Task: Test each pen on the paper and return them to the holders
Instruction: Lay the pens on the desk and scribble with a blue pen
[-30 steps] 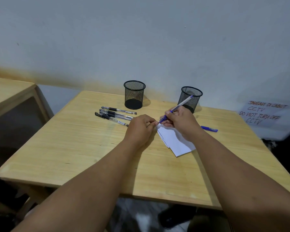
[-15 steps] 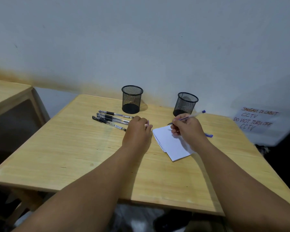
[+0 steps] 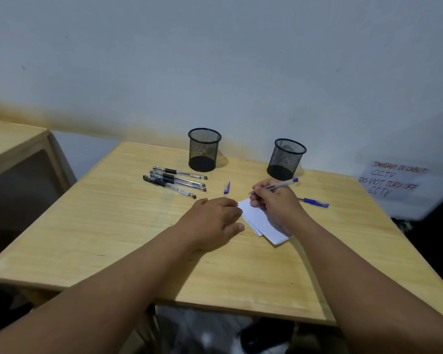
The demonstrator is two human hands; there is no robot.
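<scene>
My right hand grips an uncapped blue pen in a writing hold, its tip at the far edge of the white paper. My left hand lies flat on the table, fingers touching the paper's left edge. The pen's blue cap lies on the table just beyond my left hand. Three black pens lie side by side at the left. Another blue pen lies to the right of my right hand. Two black mesh holders stand empty at the back.
The wooden table stands against a pale wall. A second wooden table stands to the left. A handwritten CCTV notice hangs on the right. Dark floor and a shoe show below the table's front edge.
My left hand pulled the cap off, set it on the table and came to rest flat by the paper. My right hand turned the pen and lowered its tip onto the paper.
</scene>
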